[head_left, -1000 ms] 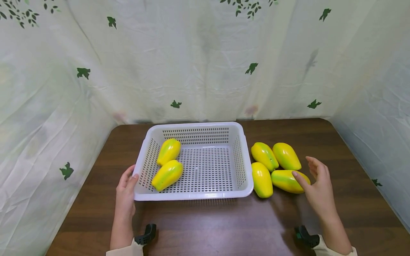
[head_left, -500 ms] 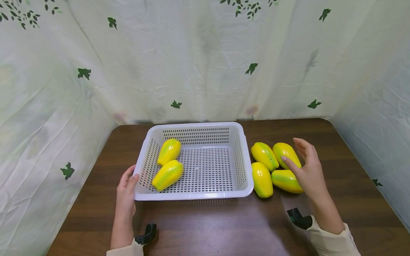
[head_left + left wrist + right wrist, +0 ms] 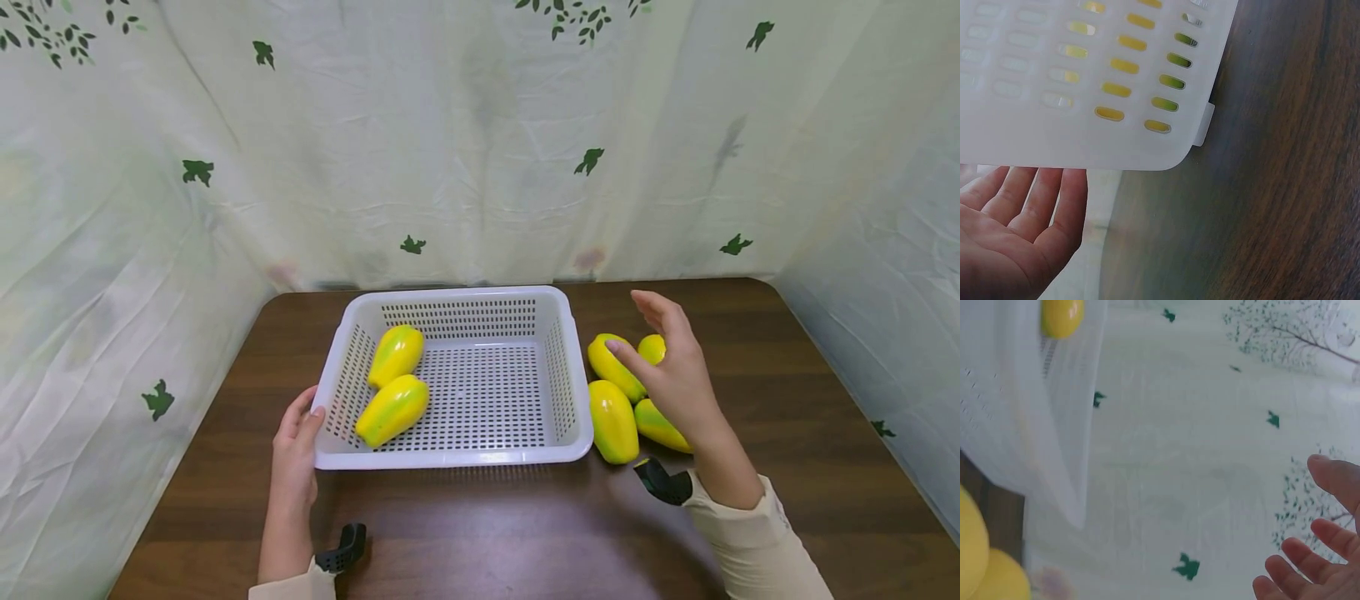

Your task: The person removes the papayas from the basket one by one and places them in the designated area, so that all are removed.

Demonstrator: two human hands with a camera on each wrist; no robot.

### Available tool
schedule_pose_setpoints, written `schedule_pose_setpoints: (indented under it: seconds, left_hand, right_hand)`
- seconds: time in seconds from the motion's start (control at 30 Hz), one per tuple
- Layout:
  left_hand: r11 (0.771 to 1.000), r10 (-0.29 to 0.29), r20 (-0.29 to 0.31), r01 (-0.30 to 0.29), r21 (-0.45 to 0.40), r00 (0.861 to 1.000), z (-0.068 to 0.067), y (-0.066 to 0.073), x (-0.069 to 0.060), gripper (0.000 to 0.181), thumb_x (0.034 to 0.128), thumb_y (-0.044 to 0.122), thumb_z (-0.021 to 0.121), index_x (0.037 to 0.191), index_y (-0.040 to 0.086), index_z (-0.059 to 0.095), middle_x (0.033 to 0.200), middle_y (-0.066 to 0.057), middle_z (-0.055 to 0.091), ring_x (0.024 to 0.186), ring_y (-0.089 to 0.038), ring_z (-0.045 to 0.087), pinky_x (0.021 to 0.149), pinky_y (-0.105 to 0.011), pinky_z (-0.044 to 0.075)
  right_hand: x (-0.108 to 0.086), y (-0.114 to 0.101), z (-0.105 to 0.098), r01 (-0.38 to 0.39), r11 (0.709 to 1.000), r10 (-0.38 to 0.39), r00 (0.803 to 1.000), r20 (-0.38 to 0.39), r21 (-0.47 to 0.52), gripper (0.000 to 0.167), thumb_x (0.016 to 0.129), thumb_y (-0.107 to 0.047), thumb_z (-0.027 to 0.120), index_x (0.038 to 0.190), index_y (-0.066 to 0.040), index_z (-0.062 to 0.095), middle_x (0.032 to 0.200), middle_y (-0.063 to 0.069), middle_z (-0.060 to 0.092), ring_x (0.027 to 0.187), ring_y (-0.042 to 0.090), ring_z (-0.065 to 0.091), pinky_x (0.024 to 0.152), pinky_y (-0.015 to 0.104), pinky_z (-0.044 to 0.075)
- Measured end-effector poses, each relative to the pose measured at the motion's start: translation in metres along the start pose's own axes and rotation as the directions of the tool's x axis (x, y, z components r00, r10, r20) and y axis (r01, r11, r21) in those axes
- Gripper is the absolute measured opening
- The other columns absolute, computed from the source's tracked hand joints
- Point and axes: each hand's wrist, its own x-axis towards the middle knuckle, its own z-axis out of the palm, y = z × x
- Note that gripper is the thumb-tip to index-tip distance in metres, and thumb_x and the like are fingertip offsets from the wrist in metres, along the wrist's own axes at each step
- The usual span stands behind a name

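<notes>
A white plastic basket (image 3: pixel 480 457) with slotted walls stands on the table. Two yellow-green papayas (image 3: pixel 393 411) lie at its left side. My left hand (image 3: pixel 295 450) holds the basket's left rim, thumb on top and fingers underneath; the left wrist view shows the fingers (image 3: pixel 1071 206) against the rim's underside. To the right of the basket sits a cluster of several papayas (image 3: pixel 613 423), partly covered from sight by my right hand (image 3: pixel 678 367). That hand hovers above them with fingers spread and nothing in its grasp; the right wrist view shows its fingers (image 3: pixel 1310 559) apart.
The brown wooden table (image 3: pixel 480 533) extends in front of the basket and to both sides. A pale curtain (image 3: pixel 480 167) with green leaf and bird prints hangs behind and along the sides. Each wrist carries a black camera mount (image 3: pixel 342 548).
My right hand has moved left and away from me, from beside the nearest right papaya to above the cluster. The left hand, basket and papayas stay in place.
</notes>
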Motion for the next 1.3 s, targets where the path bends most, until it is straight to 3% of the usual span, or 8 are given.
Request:
schedule_pose_setpoints:
  seconds: [0.3, 0.47, 0.6, 0.97, 1.17, 1.3]
  left_hand:
    - [1.000, 0.000, 0.000, 0.000, -0.001, 1.000, 0.000, 0.001, 0.000, 0.049, 0.0930, 0.036, 0.045, 0.138, 0.020, 0.034, 0.130, -0.007, 0.043, 0.105, -0.018, 0.048, 0.074, -0.021, 0.047]
    - [1.000, 0.000, 0.000, 0.000, -0.002, 1.000, 0.000, 0.001, -0.001, 0.048, 0.0930, 0.036, 0.045, 0.137, 0.021, 0.035, 0.130, -0.007, 0.043, 0.104, -0.019, 0.048, 0.075, -0.020, 0.047]
    - [1.000, 0.004, -0.001, -0.004, -0.003, 1.000, 0.000, 0.001, -0.001, 0.048, 0.0932, 0.036, 0.044, 0.137, 0.020, 0.035, 0.129, -0.007, 0.043, 0.103, -0.018, 0.048, 0.075, -0.021, 0.047]
    - [1.000, 0.009, -0.005, -0.009, -0.002, 1.000, 0.000, 0.001, -0.001, 0.048, 0.0929, 0.036, 0.045, 0.137, 0.020, 0.035, 0.129, -0.007, 0.044, 0.103, -0.018, 0.048, 0.075, -0.020, 0.047]
    - [1.000, 0.002, -0.011, -0.002, 0.008, 1.000, 0.001, 0.001, -0.001, 0.048, 0.0926, 0.038, 0.045, 0.136, 0.022, 0.036, 0.129, -0.006, 0.044, 0.103, -0.019, 0.047, 0.075, -0.019, 0.046]
    - [1.000, 0.001, -0.011, -0.001, 0.009, 1.000, 0.001, 0.001, -0.001, 0.047, 0.0926, 0.038, 0.045, 0.136, 0.022, 0.036, 0.129, -0.006, 0.043, 0.104, -0.019, 0.047, 0.075, -0.018, 0.046]
  right_hand:
    - [0.019, -0.025, 0.027, 0.104, 0.994, -0.106, 0.990, 0.088, 0.021, 0.060, 0.079, -0.012, 0.070, 0.131, -0.005, 0.040, 0.130, 0.008, 0.040, 0.119, 0.024, 0.038, 0.099, 0.041, 0.030]
    - [0.032, -0.031, 0.045, 0.244, 0.968, -0.250, 0.961, 0.120, 0.058, 0.059, 0.077, -0.008, 0.070, 0.129, -0.003, 0.042, 0.129, 0.009, 0.042, 0.116, 0.023, 0.040, 0.096, 0.039, 0.033]
    - [0.040, -0.034, 0.061, 0.302, 0.950, -0.310, 0.939, 0.149, 0.075, 0.056, 0.078, -0.009, 0.070, 0.127, -0.002, 0.043, 0.127, 0.009, 0.044, 0.114, 0.022, 0.041, 0.095, 0.037, 0.034]
    - [0.063, -0.027, 0.105, 0.307, 0.932, -0.355, 0.880, 0.317, 0.194, 0.056, 0.079, -0.016, 0.070, 0.127, -0.005, 0.045, 0.125, 0.006, 0.047, 0.111, 0.017, 0.044, 0.092, 0.034, 0.037]
    - [0.069, -0.024, 0.128, 0.250, 0.953, -0.301, 0.840, 0.452, 0.170, 0.059, 0.077, -0.020, 0.072, 0.128, -0.006, 0.045, 0.128, 0.003, 0.046, 0.112, 0.015, 0.044, 0.093, 0.029, 0.037]
    - [0.068, -0.022, 0.144, 0.188, 0.970, -0.243, 0.803, 0.544, 0.157, 0.062, 0.078, -0.024, 0.071, 0.131, -0.009, 0.042, 0.132, 0.001, 0.043, 0.117, 0.018, 0.042, 0.095, 0.030, 0.035]
